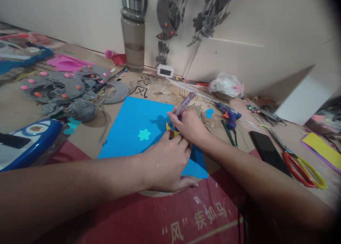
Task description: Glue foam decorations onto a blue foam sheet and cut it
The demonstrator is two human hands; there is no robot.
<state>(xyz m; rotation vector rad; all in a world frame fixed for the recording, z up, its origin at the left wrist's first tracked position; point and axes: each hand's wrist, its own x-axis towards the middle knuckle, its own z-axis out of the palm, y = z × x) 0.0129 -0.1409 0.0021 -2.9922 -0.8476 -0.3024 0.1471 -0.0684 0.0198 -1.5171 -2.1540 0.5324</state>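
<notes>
A blue sheet lies on the cardboard-covered table, with a small turquoise flower shape on it. My right hand is closed around a purple pen, its tip hidden behind the fingers over the sheet's right part. My left hand presses on the sheet just below, fingers curled and thumb out to the right near the lower edge. Between the two hands a yellow piece shows in part; the left fingertips touch it. Whether the left hand grips it or only rests on it is hard to make out.
At right lie scissors, a black phone, a green pen and a glue gun. Behind stand a bottle and a small clock. Grey felt moons, yarn and a blue-white device are left.
</notes>
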